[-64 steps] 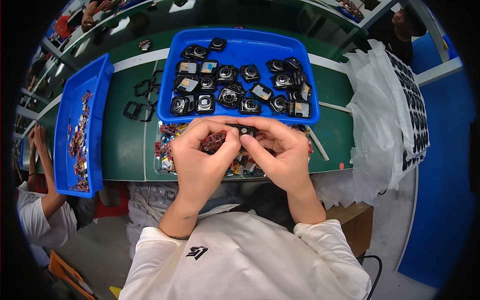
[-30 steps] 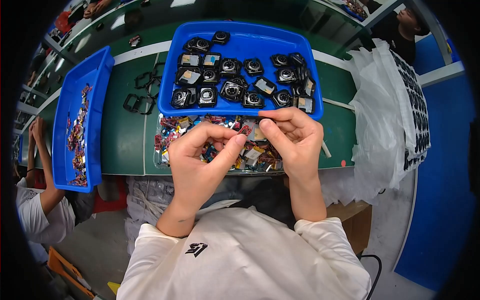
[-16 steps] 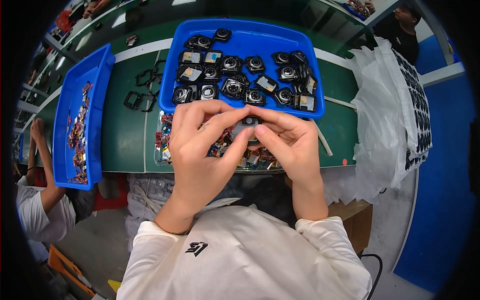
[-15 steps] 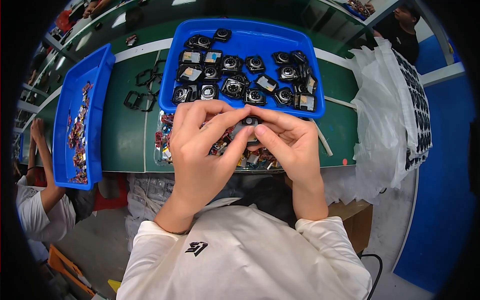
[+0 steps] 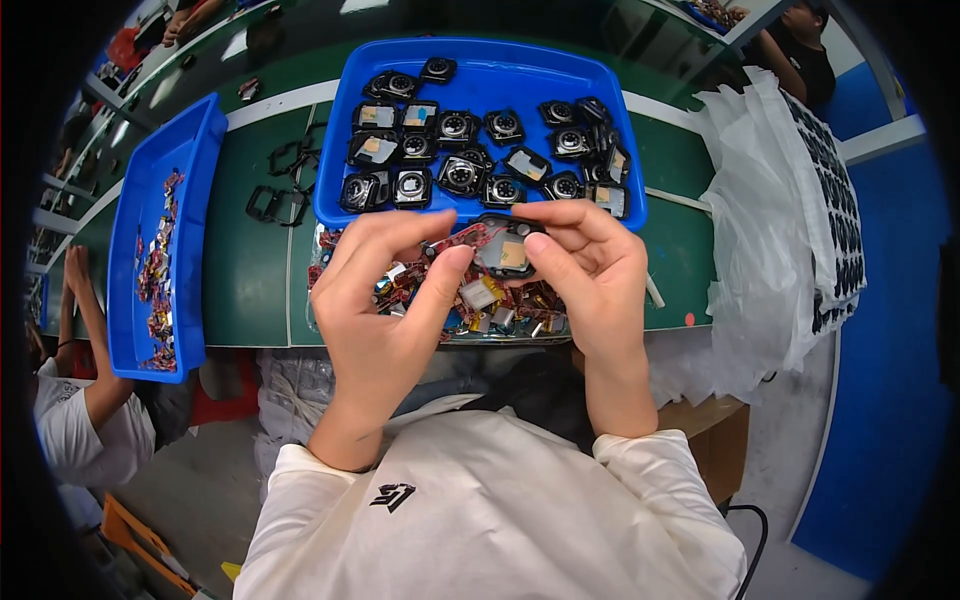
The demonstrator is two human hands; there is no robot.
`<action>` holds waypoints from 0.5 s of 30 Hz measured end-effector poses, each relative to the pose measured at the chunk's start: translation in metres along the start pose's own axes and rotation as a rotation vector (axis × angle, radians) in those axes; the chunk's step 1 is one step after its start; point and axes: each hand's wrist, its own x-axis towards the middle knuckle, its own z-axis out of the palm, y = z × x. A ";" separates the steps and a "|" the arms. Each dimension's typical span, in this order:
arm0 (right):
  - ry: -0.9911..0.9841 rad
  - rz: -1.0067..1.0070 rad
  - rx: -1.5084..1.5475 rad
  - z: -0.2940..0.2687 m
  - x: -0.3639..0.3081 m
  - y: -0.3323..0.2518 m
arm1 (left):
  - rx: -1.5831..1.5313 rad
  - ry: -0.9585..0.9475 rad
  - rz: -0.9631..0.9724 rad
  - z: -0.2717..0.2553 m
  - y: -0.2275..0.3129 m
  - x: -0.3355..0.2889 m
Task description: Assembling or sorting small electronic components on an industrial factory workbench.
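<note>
While the black watch case (image 5: 516, 254) is held above the near heap of loose parts (image 5: 500, 320), between the two hands and just short of the far blue tray (image 5: 520, 85), its grey inner side with a tan patch is turned up. It is pinched at its right edge between thumb and fingers of the right hand (image 5: 604, 280). The left hand (image 5: 375, 290) is half open, thumb and forefinger parted beside the red circuit board (image 5: 468, 237); whether the board is touched by them cannot be told. The board is seen at the left edge of the case; whether the two are joined cannot be told.

Progress: the piece in hand is judged to be partway through handling, board and case not being clearly apart. Many watch cases (image 5: 461, 174) are laid in the far tray, some with round backs up, others with pale inner sides up; whether these are done or waiting is not shown. Loose parts are also contained in the left blue tray (image 5: 196, 250). Black frames (image 5: 277, 205) are left between the trays on the green table (image 5: 250, 290).
</note>
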 end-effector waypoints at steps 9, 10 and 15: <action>0.086 -0.076 -0.007 0.002 -0.002 0.003 | -0.132 -0.171 -0.188 -0.002 0.002 -0.008; 0.114 -0.103 -0.049 0.003 -0.002 0.003 | -0.134 -0.173 -0.186 -0.001 0.001 -0.009; 0.183 -0.266 -0.284 0.006 -0.004 0.008 | -0.419 -0.208 -0.364 0.003 -0.001 -0.012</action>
